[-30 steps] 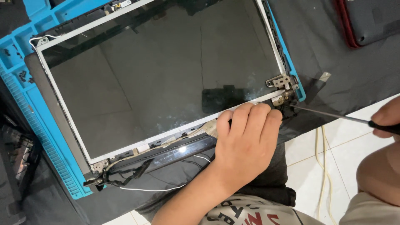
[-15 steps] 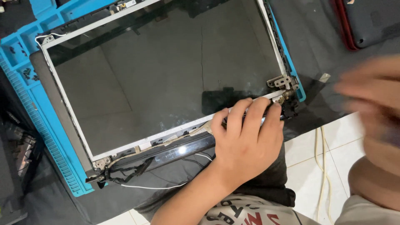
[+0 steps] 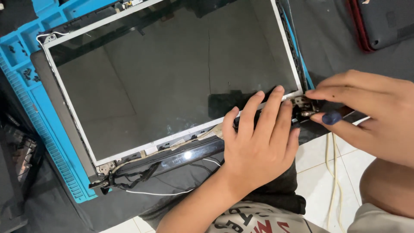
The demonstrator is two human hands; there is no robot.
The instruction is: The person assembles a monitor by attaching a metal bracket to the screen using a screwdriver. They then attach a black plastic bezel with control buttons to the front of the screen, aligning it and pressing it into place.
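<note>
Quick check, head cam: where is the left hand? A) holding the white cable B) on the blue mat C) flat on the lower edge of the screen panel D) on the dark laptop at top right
C: the left hand lies palm-down with fingers spread on the lower edge of the screen panel, beside the hinge.

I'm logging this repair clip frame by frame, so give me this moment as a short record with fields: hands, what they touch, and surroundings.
left hand: left hand pressed flat on the lower edge of the laptop screen panel
right hand: right hand pinches a blue-handled screwdriver at the metal hinge
panel state: bezel off, dark glass in a white frame
loose parts: black and white cables trail at the lower left corner
underneath: blue work mat on dark cloth
nearby: another laptop, upper right
</note>
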